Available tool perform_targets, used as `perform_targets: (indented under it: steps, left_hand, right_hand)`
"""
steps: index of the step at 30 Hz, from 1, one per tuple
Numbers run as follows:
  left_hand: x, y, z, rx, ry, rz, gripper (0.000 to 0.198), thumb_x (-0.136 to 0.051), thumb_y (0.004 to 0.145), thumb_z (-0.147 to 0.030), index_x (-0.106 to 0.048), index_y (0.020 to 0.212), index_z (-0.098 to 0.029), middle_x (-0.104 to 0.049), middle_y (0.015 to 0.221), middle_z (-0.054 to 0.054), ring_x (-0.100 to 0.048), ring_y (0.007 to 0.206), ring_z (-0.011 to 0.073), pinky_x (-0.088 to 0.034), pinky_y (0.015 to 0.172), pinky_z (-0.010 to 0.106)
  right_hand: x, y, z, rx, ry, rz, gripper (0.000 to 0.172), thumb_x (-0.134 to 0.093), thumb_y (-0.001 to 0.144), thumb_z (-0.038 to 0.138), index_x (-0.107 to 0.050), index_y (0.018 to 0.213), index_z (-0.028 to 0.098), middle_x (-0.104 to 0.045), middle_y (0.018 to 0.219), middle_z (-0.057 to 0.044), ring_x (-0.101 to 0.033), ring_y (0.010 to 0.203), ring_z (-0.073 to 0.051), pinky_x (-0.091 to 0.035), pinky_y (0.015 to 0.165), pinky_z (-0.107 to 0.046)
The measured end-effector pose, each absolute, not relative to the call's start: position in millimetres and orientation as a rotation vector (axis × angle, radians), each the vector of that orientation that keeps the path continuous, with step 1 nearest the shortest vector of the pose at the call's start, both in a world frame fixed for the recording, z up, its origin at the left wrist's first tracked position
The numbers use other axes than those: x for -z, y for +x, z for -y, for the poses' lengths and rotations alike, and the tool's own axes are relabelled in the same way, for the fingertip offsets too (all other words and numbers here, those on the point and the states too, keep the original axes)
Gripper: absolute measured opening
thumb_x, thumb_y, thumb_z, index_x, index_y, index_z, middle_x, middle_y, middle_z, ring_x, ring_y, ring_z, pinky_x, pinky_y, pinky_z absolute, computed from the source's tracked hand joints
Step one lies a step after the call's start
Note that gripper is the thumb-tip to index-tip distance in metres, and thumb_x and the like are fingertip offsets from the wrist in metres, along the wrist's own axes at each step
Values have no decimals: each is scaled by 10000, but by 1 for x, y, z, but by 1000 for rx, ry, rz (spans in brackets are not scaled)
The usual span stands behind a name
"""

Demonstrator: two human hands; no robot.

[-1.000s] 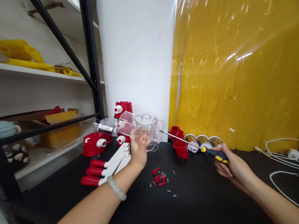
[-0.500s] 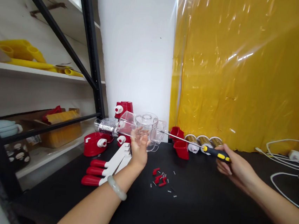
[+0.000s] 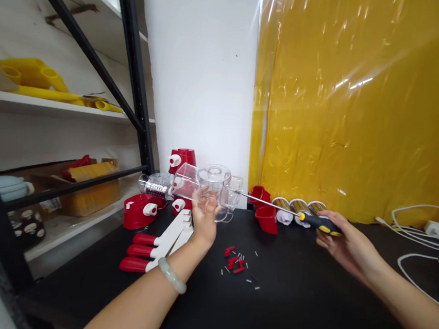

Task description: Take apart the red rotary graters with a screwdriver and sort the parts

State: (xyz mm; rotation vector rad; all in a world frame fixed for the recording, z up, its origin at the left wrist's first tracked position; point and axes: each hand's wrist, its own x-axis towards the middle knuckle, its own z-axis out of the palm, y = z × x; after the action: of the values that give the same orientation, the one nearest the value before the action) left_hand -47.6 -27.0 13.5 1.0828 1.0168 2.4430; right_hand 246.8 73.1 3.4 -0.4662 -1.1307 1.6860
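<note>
A clear plastic housing [image 3: 214,177] is held up above the back of the table by my left hand [image 3: 204,217], whose fingers wrap its underside. My right hand [image 3: 338,240] grips the black and yellow handle of a long screwdriver [image 3: 317,223]. The thin shaft points left, and its tip meets the right side of the clear housing; the exact contact point is hard to make out. Below them on the black table lie small red parts [image 3: 239,266] and several small metal pins [image 3: 256,288]. White handles with red grips [image 3: 143,251] lie left of my left wrist.
Red bases [image 3: 137,212] with white knobs stand at the back left. Red pieces [image 3: 266,219] and metal grater drums [image 3: 300,208] sit at the back right. White cables [image 3: 410,237] lie far right. A shelf rack [image 3: 131,37] borders the left.
The screwdriver handle has turned slightly in my right hand, and the hand's fingers have shifted a little. My left hand and the clear housing are almost unmoved.
</note>
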Motion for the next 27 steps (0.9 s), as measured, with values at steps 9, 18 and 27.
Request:
perform_targets:
  steps: [9, 18, 27]
  left_hand:
    - [-14, -47, 27, -2437, 1103, -1026, 536, -687, 718, -561, -507, 1134, -275, -608, 1045, 51, -626, 1000, 202, -549, 699, 283]
    - [-15, -45, 30, -2434, 1116, -1067, 561, -689, 708, -574, -497, 1135, -265, -605, 1071, 62, -632, 998, 206, -552, 698, 286]
    - [-15, -46, 29, -2432, 1116, -1084, 539, -666, 724, -576, -498, 1141, -279, -600, 1060, 51, -616, 1019, 202, -549, 711, 287]
  right_hand:
    - [-8, 246, -68, -1782, -576, 1116, 453, -506, 859, 635, -676, 841, 215, -436, 398, 24, -356, 329, -91, -332, 333, -213]
    - [-11, 251, -72, -1739, -425, 935, 235, -717, 704, 361, -670, 919, 279, -699, 1014, -21, -651, 823, -192, -572, 664, -314]
    - [-5, 248, -74, -1682, -474, 1095, 103, -702, 793, 339, -666, 855, 265, -567, 580, 23, -502, 501, -120, -506, 515, -262]
